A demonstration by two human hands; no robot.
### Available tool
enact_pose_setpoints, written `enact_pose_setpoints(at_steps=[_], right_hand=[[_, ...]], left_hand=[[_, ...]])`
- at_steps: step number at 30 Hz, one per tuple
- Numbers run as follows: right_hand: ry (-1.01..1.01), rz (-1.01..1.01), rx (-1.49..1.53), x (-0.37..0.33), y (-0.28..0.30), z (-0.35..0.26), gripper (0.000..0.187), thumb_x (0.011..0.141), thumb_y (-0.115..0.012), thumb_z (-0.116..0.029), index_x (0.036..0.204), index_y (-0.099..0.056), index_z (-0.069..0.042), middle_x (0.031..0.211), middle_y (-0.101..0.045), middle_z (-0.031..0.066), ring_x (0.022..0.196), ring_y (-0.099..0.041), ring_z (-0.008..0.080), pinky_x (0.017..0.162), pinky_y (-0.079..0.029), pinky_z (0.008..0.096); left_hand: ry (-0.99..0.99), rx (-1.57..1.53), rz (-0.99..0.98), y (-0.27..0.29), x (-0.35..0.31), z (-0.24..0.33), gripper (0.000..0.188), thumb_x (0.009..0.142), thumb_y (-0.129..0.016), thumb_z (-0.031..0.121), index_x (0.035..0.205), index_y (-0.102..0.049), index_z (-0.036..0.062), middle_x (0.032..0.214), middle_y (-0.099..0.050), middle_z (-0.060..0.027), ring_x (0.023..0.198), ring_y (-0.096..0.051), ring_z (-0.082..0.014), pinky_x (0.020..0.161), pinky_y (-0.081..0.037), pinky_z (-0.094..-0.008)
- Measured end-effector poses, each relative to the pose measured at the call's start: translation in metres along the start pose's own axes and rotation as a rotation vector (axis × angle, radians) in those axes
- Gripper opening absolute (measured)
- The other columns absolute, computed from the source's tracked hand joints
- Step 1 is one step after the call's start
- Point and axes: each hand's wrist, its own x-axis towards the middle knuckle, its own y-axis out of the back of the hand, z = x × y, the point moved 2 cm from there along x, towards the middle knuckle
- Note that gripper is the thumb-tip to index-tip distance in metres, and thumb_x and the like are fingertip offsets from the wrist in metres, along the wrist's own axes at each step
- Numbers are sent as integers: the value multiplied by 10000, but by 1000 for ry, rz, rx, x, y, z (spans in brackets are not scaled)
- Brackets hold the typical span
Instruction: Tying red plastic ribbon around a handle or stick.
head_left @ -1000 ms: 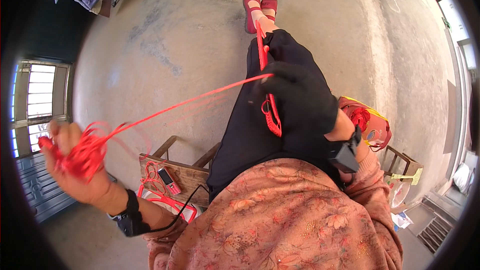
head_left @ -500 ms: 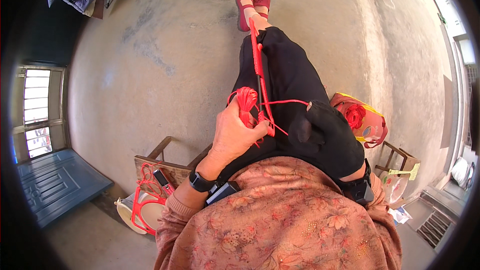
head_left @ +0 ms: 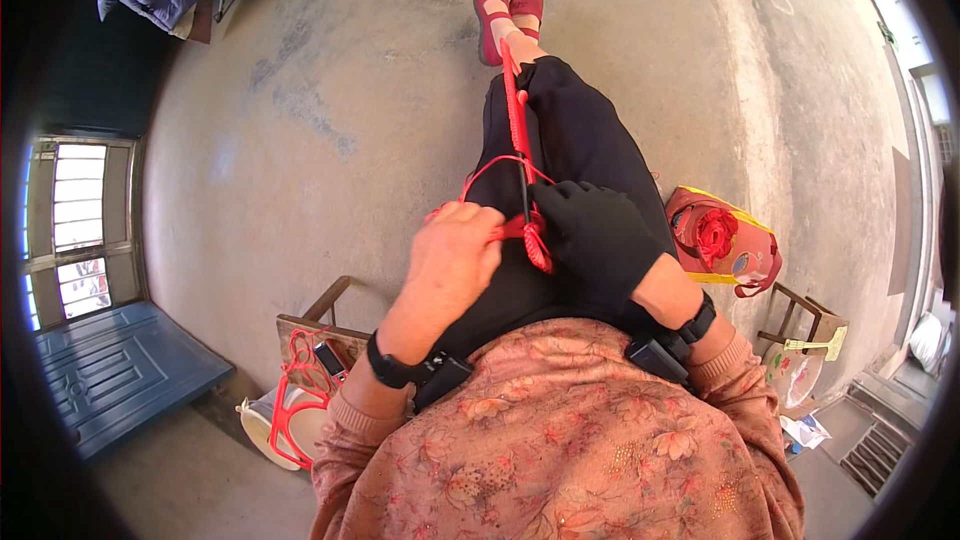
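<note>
A thin black frame (head_left: 523, 180), partly wrapped in red cord, stretches along my lap toward my shoes. Its far length (head_left: 517, 125) is closely covered with cord, and a short black stretch shows bare between my hands. My left hand (head_left: 452, 252), ungloved, is closed on the red cord (head_left: 512, 230) just left of the frame; the cord bundle is mostly hidden beneath it. At the frame's right side, my right hand (head_left: 600, 235) in a black glove has its fingers curled in on the cord. A loop (head_left: 500, 159) of cord arches over the frame between both hands.
To the right a red and yellow bag (head_left: 755, 245) holds a red cord bundle (head_left: 716, 233), with a small wooden stool (head_left: 815, 315) behind. A wooden stool (head_left: 300, 330) with a phone (head_left: 329, 360) and a red cord-wrapped frame (head_left: 290, 420) beside a bucket (head_left: 258, 430) are at left.
My right hand has swung left from beside my right thigh to the frame. My left hand has turned over and lowered slightly, covering the bundle; the cord now loops over the frame.
</note>
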Motion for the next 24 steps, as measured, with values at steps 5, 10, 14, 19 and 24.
enact_pose_setpoints(at_steps=[5,10,14,19,24], right_hand=[[26,89,273,-5,14,19,261,828,-641,-180,1069,-641,-79,1056,-639,139,883,-627,288,777,-516,369],[-281,512,466,-40,45,34,280,905,-592,-274,1089,-583,-63,894,-668,93,828,-653,208,741,-511,320],[-58,427,2062,-38,86,-24,391,944,-540,-391,1144,-545,-55,901,-645,85,798,-623,201,693,-510,326],[-69,248,2059,-61,68,-10,362,964,-529,-313,1179,-549,-22,984,-635,98,813,-595,161,697,-497,310],[-468,64,1291,-47,22,10,288,868,-675,-193,1078,-611,-7,920,-634,16,776,-598,128,729,-494,283]], left_hand=[[50,-354,180,4,13,7,331,770,-672,10,1095,-615,28,978,-647,-129,926,-629,-271,746,-532,-352],[194,-1480,-406,25,5,14,639,939,-597,322,1454,-311,74,1259,-566,-184,1026,-623,-232,757,-540,-309],[123,-2087,-405,8,11,43,700,951,-525,441,1470,-262,53,1332,-514,-195,1174,-557,-279,815,-550,-340],[336,-2486,-36,23,0,12,543,930,-546,443,1273,-492,25,1053,-534,-109,979,-537,-246,676,-504,-291],[472,-2227,47,33,-61,-26,450,936,-563,374,1209,-515,20,784,-408,-21,711,-413,-128,478,-354,-235]])
